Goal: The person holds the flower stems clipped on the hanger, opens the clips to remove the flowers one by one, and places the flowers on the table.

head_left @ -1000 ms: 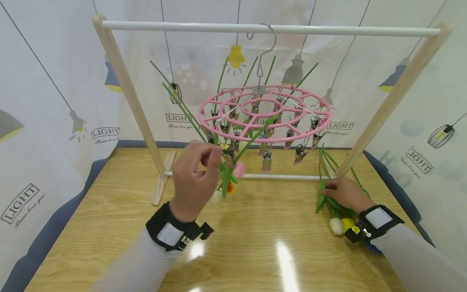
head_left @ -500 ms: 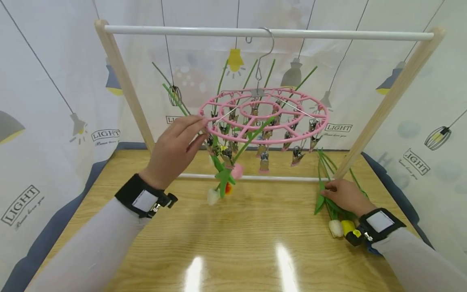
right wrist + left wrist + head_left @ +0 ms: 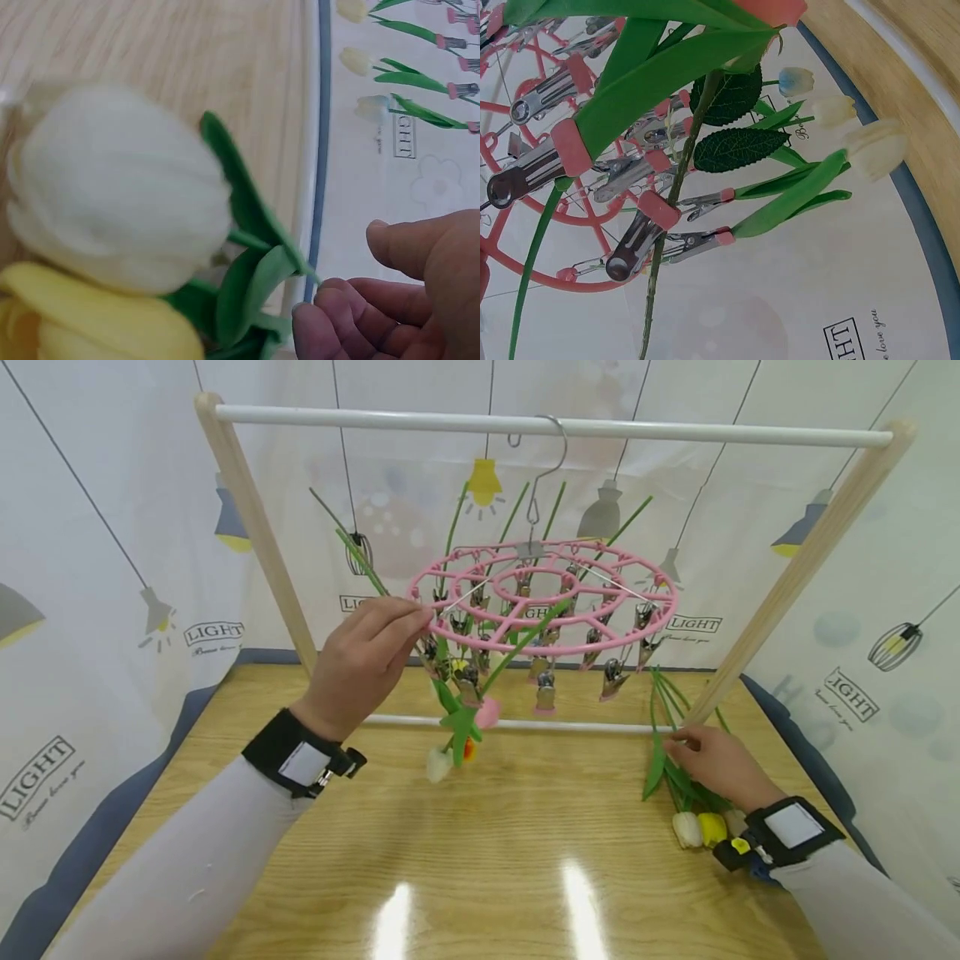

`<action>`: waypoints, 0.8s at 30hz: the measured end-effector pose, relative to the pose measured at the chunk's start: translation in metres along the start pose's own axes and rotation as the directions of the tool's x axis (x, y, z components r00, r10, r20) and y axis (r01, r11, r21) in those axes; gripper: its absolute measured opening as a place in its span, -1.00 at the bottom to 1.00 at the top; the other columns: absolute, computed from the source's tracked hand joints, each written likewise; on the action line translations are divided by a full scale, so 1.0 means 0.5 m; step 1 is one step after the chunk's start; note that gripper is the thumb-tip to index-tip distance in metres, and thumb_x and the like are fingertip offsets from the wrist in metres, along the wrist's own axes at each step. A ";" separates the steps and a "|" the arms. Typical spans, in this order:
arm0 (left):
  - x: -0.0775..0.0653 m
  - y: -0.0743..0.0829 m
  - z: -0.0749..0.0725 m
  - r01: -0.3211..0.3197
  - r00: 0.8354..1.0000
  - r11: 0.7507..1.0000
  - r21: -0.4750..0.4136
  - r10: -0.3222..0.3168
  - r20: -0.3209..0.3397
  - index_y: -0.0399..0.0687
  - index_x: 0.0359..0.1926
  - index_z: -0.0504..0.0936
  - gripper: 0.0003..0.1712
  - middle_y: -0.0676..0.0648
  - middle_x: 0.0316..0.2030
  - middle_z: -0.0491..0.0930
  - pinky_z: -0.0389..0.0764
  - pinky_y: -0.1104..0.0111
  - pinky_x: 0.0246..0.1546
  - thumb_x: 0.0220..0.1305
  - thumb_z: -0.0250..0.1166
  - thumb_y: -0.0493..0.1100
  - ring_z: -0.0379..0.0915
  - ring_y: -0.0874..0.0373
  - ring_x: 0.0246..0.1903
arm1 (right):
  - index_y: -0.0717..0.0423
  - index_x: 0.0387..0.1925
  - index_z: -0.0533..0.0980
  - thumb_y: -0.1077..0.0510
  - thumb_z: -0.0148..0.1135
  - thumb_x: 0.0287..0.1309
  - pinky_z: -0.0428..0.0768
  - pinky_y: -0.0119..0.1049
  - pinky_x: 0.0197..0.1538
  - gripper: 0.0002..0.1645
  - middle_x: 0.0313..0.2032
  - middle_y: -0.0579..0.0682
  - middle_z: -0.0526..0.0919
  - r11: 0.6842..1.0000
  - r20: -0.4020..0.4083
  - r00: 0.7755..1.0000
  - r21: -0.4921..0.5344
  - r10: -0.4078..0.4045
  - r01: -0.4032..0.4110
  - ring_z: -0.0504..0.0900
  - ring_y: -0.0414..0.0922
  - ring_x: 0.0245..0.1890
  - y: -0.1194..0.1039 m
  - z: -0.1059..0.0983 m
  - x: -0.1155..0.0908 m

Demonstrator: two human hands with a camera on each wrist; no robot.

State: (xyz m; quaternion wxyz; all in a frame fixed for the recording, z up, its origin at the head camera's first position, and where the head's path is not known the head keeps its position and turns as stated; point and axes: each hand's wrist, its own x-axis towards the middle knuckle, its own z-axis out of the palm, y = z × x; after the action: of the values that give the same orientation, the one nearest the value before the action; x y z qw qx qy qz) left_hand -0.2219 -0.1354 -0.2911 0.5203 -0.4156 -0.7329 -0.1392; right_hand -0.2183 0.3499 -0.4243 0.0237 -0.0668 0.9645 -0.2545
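A round pink clip hanger (image 3: 555, 650) hangs by its metal hook, with artificial flowers held head-down in several of its metal clips (image 3: 634, 244). My left hand (image 3: 360, 660) pinches the hanger's left rim. Below that hand hang a white tulip (image 3: 438, 765) and a pink flower (image 3: 487, 713). To the right, my right hand (image 3: 723, 768) rests over a bunch of tulips lying on the table, including a white tulip (image 3: 686, 830) and a yellow tulip (image 3: 712, 829). In the right wrist view its thumb stands apart from the loosely bent fingers, which are right at a green leaf (image 3: 255, 202).
A rack with a white top bar (image 3: 337, 417) and wooden legs (image 3: 802, 568) carries the hanger. Its white lower bar (image 3: 570, 727) runs just above the wooden table (image 3: 510, 843). Behind stands a cloth backdrop (image 3: 420, 468) printed with lamps.
My left hand has moved left and up from the front clips to the hanger's left rim and stays there. The right hand has barely shifted at the tulips.
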 end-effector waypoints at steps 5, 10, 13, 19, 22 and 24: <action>0.004 0.006 0.000 -0.010 1.000 1.000 -0.012 0.010 0.001 -0.35 0.06 0.70 -0.73 -0.25 -0.07 0.68 0.71 0.20 0.03 0.36 0.36 -0.40 0.63 -0.12 -0.06 | 0.35 0.29 0.51 -0.11 0.05 0.59 0.62 -0.14 -0.32 -0.37 0.00 0.30 0.72 0.999 -0.030 0.999 0.031 -0.034 0.035 0.68 0.07 -0.23 -0.018 -0.002 -0.012; 0.007 0.016 0.002 -0.019 1.000 1.000 -0.008 0.019 0.009 -0.35 0.04 0.69 -0.74 -0.25 -0.09 0.66 0.72 0.21 0.02 0.36 0.37 -0.38 0.61 -0.12 -0.06 | 0.31 0.30 0.53 -0.08 0.08 0.58 0.73 0.06 -0.05 -0.42 0.10 0.32 0.70 0.990 -0.090 0.988 0.047 -0.128 0.133 0.68 0.25 0.07 -0.053 0.004 -0.025; 0.009 0.022 0.004 -0.025 1.000 1.000 -0.012 0.025 0.010 -0.34 0.03 0.70 -0.75 -0.24 -0.10 0.65 0.73 0.20 0.01 0.36 0.38 -0.36 0.62 -0.11 -0.07 | 0.26 0.30 0.55 -0.06 0.12 0.57 0.72 -0.08 -0.13 -0.45 0.07 0.26 0.73 0.982 -0.110 0.978 0.052 -0.176 0.183 0.71 0.19 0.01 -0.079 0.009 -0.034; 0.013 0.034 0.007 -0.049 0.999 0.999 -0.012 0.050 0.014 -0.34 0.05 0.71 -0.75 -0.23 -0.11 0.66 0.73 0.20 0.02 0.38 0.37 -0.36 0.62 -0.10 -0.07 | 0.21 0.31 0.54 -0.02 0.13 0.56 0.69 -0.27 -0.09 -0.50 0.07 0.15 0.74 0.956 -0.105 0.961 0.120 -0.254 0.266 0.73 0.05 -0.02 -0.123 0.020 -0.052; 0.017 0.042 0.007 -0.064 0.998 0.998 -0.007 0.064 0.015 -0.34 0.05 0.71 -0.75 -0.23 -0.11 0.67 0.73 0.21 0.02 0.39 0.35 -0.37 0.63 -0.09 -0.07 | 0.17 0.31 0.54 0.00 0.13 0.56 0.70 -0.30 -0.09 -0.52 0.07 0.12 0.75 0.942 -0.104 0.954 0.158 -0.281 0.295 0.74 0.00 -0.03 -0.141 0.026 -0.061; 0.021 0.048 0.007 -0.076 0.997 0.997 -0.003 0.076 0.011 -0.35 0.05 0.72 -0.75 -0.23 -0.12 0.68 0.73 0.22 0.02 0.39 0.35 -0.36 0.63 -0.08 -0.08 | 0.17 0.31 0.54 0.01 0.14 0.56 0.71 -0.32 -0.10 -0.53 0.06 0.11 0.75 0.932 -0.104 0.948 0.177 -0.302 0.316 0.75 -0.02 -0.05 -0.152 0.030 -0.066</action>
State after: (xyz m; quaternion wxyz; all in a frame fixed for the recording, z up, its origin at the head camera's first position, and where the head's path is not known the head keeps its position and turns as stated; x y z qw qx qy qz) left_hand -0.2073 -0.1135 -0.2890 0.5205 -0.4446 -0.7194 -0.1182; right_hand -0.1757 0.2816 -0.3996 -0.0464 -0.2054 0.9131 -0.3491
